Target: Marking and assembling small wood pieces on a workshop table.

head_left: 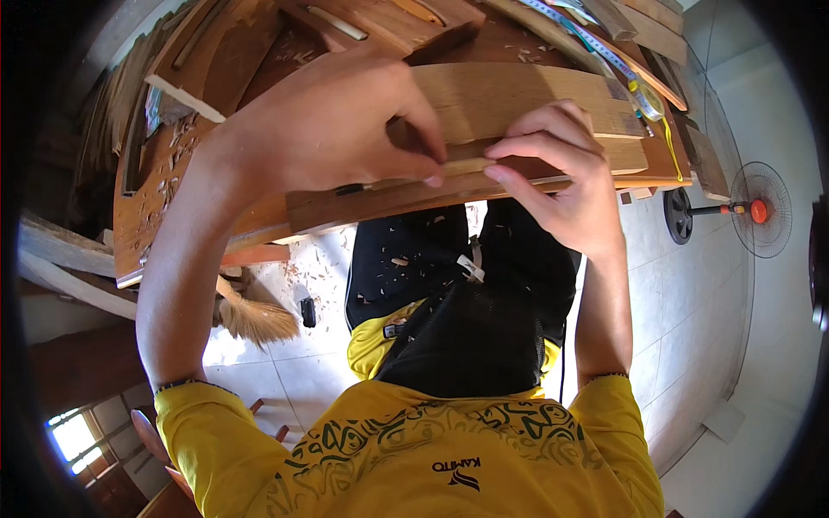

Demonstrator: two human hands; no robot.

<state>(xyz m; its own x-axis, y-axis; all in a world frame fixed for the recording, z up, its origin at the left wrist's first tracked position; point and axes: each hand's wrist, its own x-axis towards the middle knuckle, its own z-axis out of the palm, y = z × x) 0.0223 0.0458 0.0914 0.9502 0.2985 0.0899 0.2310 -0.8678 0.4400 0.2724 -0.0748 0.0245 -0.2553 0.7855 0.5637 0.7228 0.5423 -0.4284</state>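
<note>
My left hand (337,125) and my right hand (566,173) meet over the near edge of a workbench. Between their fingertips is a short, thin, pale wooden stick (467,165), pinched at its left end by the left hand and at its right end by the right. Beneath and beyond it lie flat wooden boards (518,97) with curved edges. A slim tool with a dark tip (349,189) shows just below the left hand; most of it is hidden, so its kind is unclear.
Wood shavings litter the orange-brown bench (162,194). A tape measure (646,99) lies extended at the far right, near stacked wood offcuts. A straw broom (255,318) and a small black object (307,312) are on the tiled floor. An orange-hubbed fan (760,211) stands right.
</note>
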